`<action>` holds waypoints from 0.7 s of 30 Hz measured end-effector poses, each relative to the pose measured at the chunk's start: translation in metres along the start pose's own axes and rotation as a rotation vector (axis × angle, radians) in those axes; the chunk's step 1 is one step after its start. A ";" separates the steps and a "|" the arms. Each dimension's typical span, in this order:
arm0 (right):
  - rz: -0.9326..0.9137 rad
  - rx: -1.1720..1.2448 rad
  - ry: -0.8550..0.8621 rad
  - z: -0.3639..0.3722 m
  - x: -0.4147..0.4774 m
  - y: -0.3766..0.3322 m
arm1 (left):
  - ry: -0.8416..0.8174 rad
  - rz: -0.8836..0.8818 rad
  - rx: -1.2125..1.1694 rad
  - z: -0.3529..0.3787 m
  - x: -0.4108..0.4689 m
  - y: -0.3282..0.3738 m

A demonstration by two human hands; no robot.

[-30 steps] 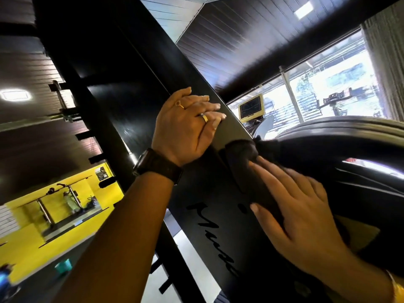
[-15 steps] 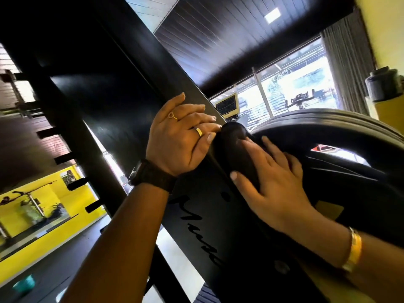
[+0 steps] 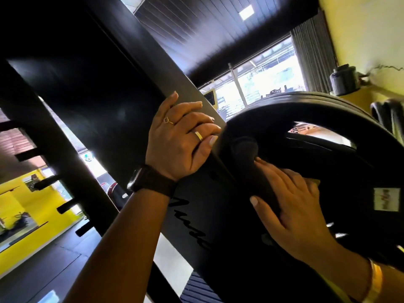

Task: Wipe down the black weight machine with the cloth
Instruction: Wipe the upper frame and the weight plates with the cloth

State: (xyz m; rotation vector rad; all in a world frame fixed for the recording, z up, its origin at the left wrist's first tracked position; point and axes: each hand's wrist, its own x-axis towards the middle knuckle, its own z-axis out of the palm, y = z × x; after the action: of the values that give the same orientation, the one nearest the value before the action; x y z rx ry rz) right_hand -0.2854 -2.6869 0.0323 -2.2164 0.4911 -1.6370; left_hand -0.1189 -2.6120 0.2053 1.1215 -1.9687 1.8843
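The fingers (image 3: 196,119) of the left hand (image 3: 179,141) are curled together over the pale edge of a slanted upright on the black weight machine (image 3: 98,95) and grip it, with the thumb side lying on the dark face of that upright. Two gold rings (image 3: 198,135) sit on these fingers and a dark watch (image 3: 150,182) wraps the wrist below. The fingers (image 3: 275,171) of the right hand (image 3: 290,204) lie fairly straight and slightly apart, pressed flat on the cloth (image 3: 244,149), which is dark and bunched. Its rounded end sticks out past the fingertips, just beside the little finger of the left hand. The cloth lies where the upright meets a large black weight plate (image 3: 306,114); how far it spreads under the palm cannot be told, as it merges with the dark metal. A gold bangle (image 3: 376,278) circles the right wrist. Black script lettering (image 3: 190,224) runs down the machine's face between the two forearms, and a pale sticker (image 3: 385,199) shows on the plate to the right of the hand. Farther left, short black pegs (image 3: 46,182) jut from another dark post, with a yellow wall (image 3: 24,200) behind. Above are a dark slatted ceiling with a square light (image 3: 246,12), a bright window (image 3: 262,82) and a grey curtain (image 3: 312,60).
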 end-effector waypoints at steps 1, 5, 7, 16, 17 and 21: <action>0.012 -0.017 -0.005 -0.002 -0.005 0.001 | 0.005 -0.009 -0.003 0.000 0.000 0.000; 0.076 -0.077 -0.011 -0.006 -0.030 0.005 | 0.023 -0.030 -0.024 0.002 -0.001 0.001; 0.088 -0.131 -0.025 -0.006 -0.037 0.004 | 0.029 -0.028 -0.027 0.002 -0.001 0.000; 0.107 -0.079 -0.203 -0.007 0.041 -0.013 | 0.051 -0.047 -0.041 0.005 -0.003 0.001; 0.127 -0.041 -0.194 -0.006 0.044 -0.014 | 0.054 -0.051 -0.042 0.006 -0.003 0.001; 0.091 0.031 -0.106 -0.002 0.020 -0.009 | 0.064 -0.051 -0.038 0.005 -0.004 0.000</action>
State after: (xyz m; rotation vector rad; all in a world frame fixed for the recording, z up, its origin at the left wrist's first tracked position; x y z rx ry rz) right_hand -0.2815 -2.6881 0.0541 -2.2112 0.5266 -1.4629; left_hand -0.1143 -2.6152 0.2021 1.0767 -1.9156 1.8261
